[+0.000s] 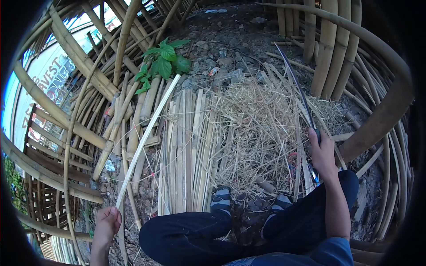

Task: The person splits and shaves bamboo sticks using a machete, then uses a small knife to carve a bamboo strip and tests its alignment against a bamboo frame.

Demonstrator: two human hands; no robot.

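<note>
Strip in one hand, knife in the other.
The left hand point(108, 221) pinches the near end of a pale strip point(147, 138), fingers closed; the right hand point(323, 155) is wrapped round the handle of a long knife point(297, 81), blade pointing away. Slats point(188, 146) and shavings point(255, 128) lie between. Good handling means keeping the strip steady, fingers and shins clear of the edge.
</note>
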